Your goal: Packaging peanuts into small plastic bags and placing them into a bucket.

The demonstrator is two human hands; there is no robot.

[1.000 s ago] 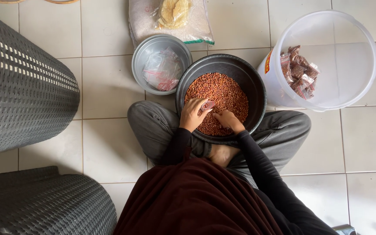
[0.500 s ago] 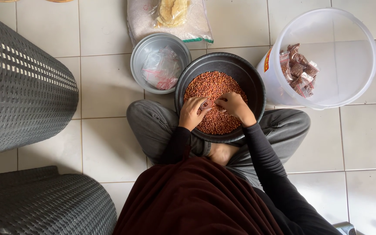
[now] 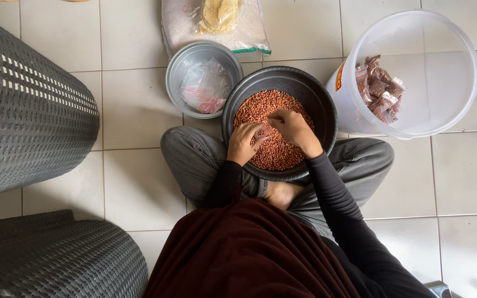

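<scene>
Reddish-brown peanuts: they fill the bottom of the dark round basin, and both my hands are in them.
Basin: dark grey, it rests on my crossed legs, in the middle of the scene, just in front of me.
My left hand: it lies on the peanuts at the left side of the basin, fingers curled together around something small and pale; I cannot tell exactly what it is.
My right hand: it is over the peanuts at the middle of the basin, fingers bent and pointing left, the tips meeting my left hand at the same small pale thing.
My legs: grey trousers, crossed under the basin, on the pale tiled floor.
Metal bowl: on the floor, far and left of the basin, touching or nearly touching its rim; crumpled clear plastic bags lie inside.
Clear plastic bucket: right of the basin, lying tilted toward me, with small filled packets at its left inner side.
Plastic sack: at the far edge, behind the metal bowl, with a bag of pale yellow pieces on it.
Grey woven baskets: at the left, one far and one near, well apart from my hands.
</scene>
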